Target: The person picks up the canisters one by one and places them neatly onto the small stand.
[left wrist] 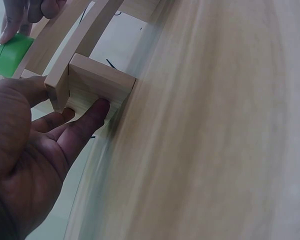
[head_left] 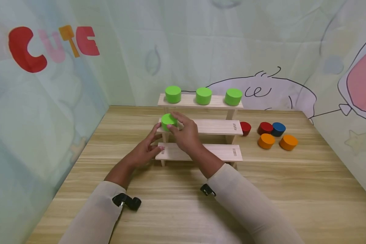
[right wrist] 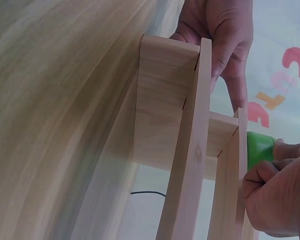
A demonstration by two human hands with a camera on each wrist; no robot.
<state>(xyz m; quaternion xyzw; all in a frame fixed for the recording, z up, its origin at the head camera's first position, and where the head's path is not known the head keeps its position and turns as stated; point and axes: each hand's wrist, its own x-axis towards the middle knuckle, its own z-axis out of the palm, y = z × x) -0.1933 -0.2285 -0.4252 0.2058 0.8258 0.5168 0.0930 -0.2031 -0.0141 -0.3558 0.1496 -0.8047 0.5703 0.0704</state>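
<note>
A pale wooden three-step stand stands on the table. At the left end of its middle step, my right hand pinches a green round block between thumb and fingers. My left hand holds the stand's left end, thumb on the lowest step and fingers along the side. In the left wrist view, its fingers touch the side panel below the step. Green round blocks sit on the top step at left, middle and right.
Right of the stand lie two red blocks, a blue block and two orange blocks. A printed cloth backdrop rises behind the wood-grain table.
</note>
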